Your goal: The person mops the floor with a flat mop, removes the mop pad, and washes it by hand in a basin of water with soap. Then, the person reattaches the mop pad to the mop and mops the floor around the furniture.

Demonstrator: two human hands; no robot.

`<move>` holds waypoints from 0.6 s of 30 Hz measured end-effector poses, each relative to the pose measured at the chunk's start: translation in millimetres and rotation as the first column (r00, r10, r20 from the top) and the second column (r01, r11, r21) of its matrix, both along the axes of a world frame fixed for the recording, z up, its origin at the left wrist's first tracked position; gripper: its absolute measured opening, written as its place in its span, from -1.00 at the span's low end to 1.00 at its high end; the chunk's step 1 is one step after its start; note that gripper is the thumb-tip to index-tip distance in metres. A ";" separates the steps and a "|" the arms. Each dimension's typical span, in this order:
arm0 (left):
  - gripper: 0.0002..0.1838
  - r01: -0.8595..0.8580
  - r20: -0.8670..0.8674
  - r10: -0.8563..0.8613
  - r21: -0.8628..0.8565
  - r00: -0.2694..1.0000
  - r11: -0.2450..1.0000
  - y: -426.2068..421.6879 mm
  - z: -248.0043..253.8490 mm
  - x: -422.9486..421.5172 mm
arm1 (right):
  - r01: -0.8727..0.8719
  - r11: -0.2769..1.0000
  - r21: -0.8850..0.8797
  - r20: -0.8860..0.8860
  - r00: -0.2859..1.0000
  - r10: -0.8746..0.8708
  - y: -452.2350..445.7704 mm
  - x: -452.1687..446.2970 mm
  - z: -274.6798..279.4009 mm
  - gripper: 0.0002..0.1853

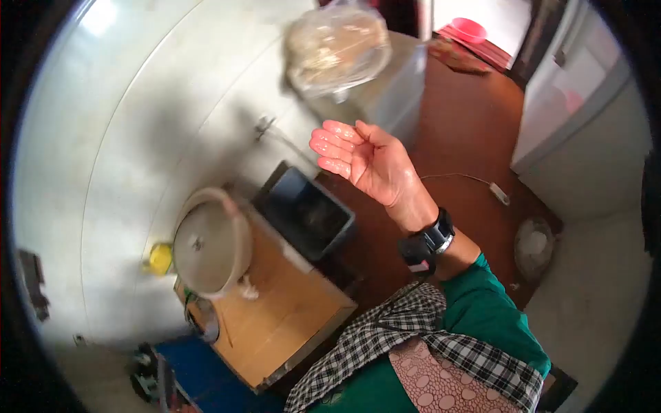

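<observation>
My right hand (368, 162) is raised in the middle of the view, palm toward me. Its fingers point left, slightly bent, and glisten with wetness. Nothing lies in it. A black watch-like band (428, 242) circles the wrist below a green sleeve (489, 310). Beneath and left of the hand stands a dark rectangular bin (306, 213), its inside hard to make out. A small tap-like metal fitting (263, 126) on the wall is to the left of the fingertips. My left hand is out of view.
A round pale tub (210, 241) stands on a brown box-like stand (282, 310), beside a yellow item (160, 259). A bulging clear plastic bag (337, 48) rests at the back. On the red-brown floor (468, 124) lies a white power strip (500, 194); a pink basin (469, 29) sits near the doorway.
</observation>
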State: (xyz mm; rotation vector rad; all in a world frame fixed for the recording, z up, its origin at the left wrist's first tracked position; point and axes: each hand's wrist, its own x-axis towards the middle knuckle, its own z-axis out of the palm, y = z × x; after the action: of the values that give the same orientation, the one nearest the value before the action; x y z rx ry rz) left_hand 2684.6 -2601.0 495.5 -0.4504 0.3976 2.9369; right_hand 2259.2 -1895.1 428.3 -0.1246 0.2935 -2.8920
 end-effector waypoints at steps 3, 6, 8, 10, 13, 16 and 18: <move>-0.46 0.072 0.006 -0.073 -0.257 0.997 0.964 69.7 38.4 -111.1 | 0.126 0.992 0.031 0.079 0.989 -0.128 97.0 13.0 -0.9 -0.54; -0.49 0.009 0.010 -0.002 -0.700 1.000 0.714 183.8 47.7 -221.7 | 0.232 0.971 0.066 0.142 0.961 -0.239 171.7 32.1 -11.4 -0.56; -0.56 -0.072 -0.030 0.236 -0.982 0.971 0.173 316.0 44.0 -290.0 | 0.298 0.950 0.088 0.201 0.929 -0.310 211.1 42.3 -28.8 -0.59; -0.59 0.017 0.038 0.197 -0.994 0.980 0.108 422.7 50.0 -326.8 | 0.306 0.945 0.114 0.239 0.915 -0.325 240.2 44.2 -50.3 -0.60; -0.65 0.228 0.249 0.078 -0.950 0.965 0.214 558.9 53.1 -352.4 | 0.312 0.930 0.196 0.302 0.883 -0.360 284.2 37.5 -84.3 -0.61; -0.61 0.503 0.337 -0.477 -0.818 0.812 0.279 599.1 18.9 -382.0 | 0.326 0.905 0.272 0.288 0.870 -0.400 342.7 13.7 -114.5 -0.61; -0.53 0.572 0.407 -0.469 -0.769 0.783 0.287 655.4 0.7 -406.4 | 0.367 0.880 0.300 0.254 0.859 -0.445 388.0 -3.2 -128.7 -0.61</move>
State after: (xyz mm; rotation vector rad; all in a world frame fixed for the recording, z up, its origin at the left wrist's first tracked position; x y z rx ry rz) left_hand 2278.3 -1945.7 496.2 -0.4308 1.6936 1.8123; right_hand 2256.0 -1507.1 299.6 0.5042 0.6810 -3.1866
